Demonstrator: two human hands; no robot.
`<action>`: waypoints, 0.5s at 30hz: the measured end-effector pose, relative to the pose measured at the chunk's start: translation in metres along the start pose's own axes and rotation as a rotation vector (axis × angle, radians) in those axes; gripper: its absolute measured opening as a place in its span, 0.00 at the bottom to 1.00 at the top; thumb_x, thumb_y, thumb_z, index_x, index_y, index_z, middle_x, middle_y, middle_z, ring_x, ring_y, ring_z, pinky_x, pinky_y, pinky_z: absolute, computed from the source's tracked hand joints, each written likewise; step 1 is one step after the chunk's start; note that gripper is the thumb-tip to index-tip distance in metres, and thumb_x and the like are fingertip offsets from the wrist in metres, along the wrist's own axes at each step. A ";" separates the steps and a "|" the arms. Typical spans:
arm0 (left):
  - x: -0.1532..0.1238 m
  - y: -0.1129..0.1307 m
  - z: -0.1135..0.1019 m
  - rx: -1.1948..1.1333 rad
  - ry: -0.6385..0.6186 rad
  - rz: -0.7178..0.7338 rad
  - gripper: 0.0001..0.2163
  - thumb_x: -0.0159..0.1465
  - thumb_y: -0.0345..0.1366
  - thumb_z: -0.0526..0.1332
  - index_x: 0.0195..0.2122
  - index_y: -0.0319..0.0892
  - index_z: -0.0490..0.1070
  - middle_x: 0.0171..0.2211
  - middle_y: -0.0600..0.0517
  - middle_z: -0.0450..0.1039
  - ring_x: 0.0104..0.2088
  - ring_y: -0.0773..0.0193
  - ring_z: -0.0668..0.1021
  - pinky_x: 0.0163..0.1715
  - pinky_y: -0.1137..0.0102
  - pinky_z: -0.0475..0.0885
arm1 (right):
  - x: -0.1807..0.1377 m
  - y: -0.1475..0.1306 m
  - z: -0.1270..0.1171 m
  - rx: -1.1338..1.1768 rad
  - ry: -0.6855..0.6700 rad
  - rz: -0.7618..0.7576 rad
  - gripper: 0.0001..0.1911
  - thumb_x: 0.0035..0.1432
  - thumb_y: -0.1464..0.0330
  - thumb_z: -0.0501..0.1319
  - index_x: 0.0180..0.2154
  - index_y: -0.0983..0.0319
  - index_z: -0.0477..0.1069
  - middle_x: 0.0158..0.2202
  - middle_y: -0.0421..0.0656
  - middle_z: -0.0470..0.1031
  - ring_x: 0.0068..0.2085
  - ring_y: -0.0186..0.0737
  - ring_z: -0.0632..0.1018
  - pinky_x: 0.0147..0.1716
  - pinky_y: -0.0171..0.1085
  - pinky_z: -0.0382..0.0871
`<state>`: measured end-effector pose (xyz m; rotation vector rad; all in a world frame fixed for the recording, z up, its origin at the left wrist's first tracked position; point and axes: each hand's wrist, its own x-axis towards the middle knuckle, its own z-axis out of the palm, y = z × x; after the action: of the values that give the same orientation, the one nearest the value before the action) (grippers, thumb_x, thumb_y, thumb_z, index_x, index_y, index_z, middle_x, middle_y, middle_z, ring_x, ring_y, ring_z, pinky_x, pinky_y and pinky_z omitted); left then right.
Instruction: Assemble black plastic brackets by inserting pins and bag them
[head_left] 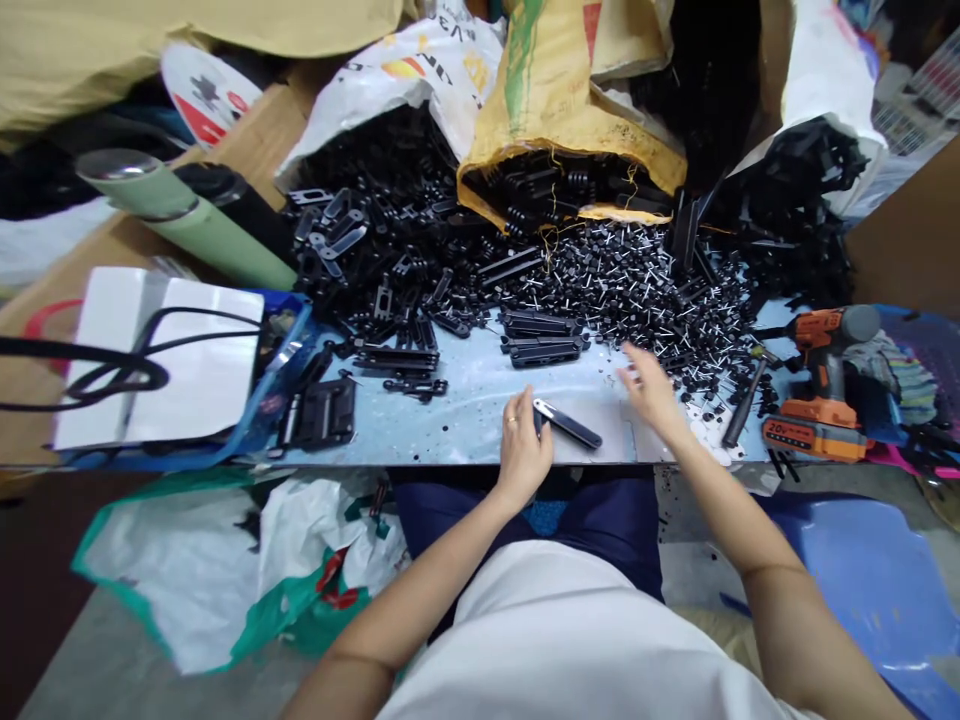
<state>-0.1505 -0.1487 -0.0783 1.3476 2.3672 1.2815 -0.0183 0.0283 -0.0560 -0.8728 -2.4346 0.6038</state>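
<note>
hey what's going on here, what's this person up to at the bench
A person sits at a blue work surface covered with black parts. Their left hand holds one end of a slim black bar near the front edge. The right hand is beside the heap of small pins, fingers apart; any tiny piece in it is too small to tell. An orange drill lies off to the right.

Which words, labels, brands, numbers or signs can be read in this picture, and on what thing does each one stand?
"20V": on the battery of the orange tool; the small marks after it are too blurred to read.
White sack: large dark letters, turned and creased, which I cannot read surely.
Red-and-white piece: small marks, too blurred to read.
</note>
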 end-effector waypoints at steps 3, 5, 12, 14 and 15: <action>0.011 -0.002 -0.002 0.229 -0.311 0.324 0.19 0.60 0.27 0.52 0.53 0.47 0.64 0.49 0.43 0.68 0.53 0.51 0.68 0.54 0.47 0.58 | 0.026 0.047 -0.039 -0.201 0.186 0.172 0.20 0.60 0.65 0.49 0.50 0.66 0.66 0.48 0.56 0.69 0.49 0.49 0.70 0.51 0.50 0.63; 0.021 -0.003 -0.001 0.305 -0.504 0.479 0.18 0.61 0.25 0.51 0.50 0.46 0.67 0.40 0.47 0.73 0.47 0.56 0.72 0.53 0.49 0.59 | 0.048 0.069 -0.058 -0.289 0.221 0.220 0.18 0.59 0.68 0.50 0.48 0.67 0.67 0.47 0.55 0.69 0.49 0.49 0.69 0.52 0.49 0.61; 0.027 -0.012 -0.002 0.442 -0.533 0.547 0.15 0.63 0.28 0.52 0.50 0.42 0.67 0.37 0.46 0.73 0.39 0.60 0.74 0.37 0.66 0.67 | 0.130 0.112 -0.094 -0.423 0.243 0.563 0.18 0.59 0.71 0.49 0.51 0.67 0.63 0.50 0.55 0.66 0.53 0.49 0.66 0.53 0.48 0.58; 0.023 -0.017 -0.005 0.453 -0.493 0.549 0.15 0.63 0.27 0.51 0.50 0.42 0.67 0.36 0.46 0.73 0.37 0.60 0.74 0.36 0.66 0.67 | 0.140 0.127 -0.105 -0.460 0.265 0.739 0.19 0.59 0.72 0.49 0.52 0.69 0.61 0.52 0.58 0.64 0.55 0.51 0.64 0.52 0.50 0.60; 0.022 -0.019 -0.006 0.455 -0.467 0.552 0.15 0.63 0.27 0.51 0.50 0.42 0.67 0.35 0.46 0.73 0.36 0.61 0.74 0.36 0.66 0.67 | 0.142 0.134 -0.110 -0.472 0.263 0.819 0.20 0.59 0.73 0.49 0.53 0.70 0.59 0.52 0.59 0.64 0.55 0.52 0.64 0.51 0.50 0.61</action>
<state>-0.1786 -0.1407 -0.0823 2.2491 2.0823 0.4026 0.0098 0.2440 -0.0023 -2.0334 -1.9336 0.1338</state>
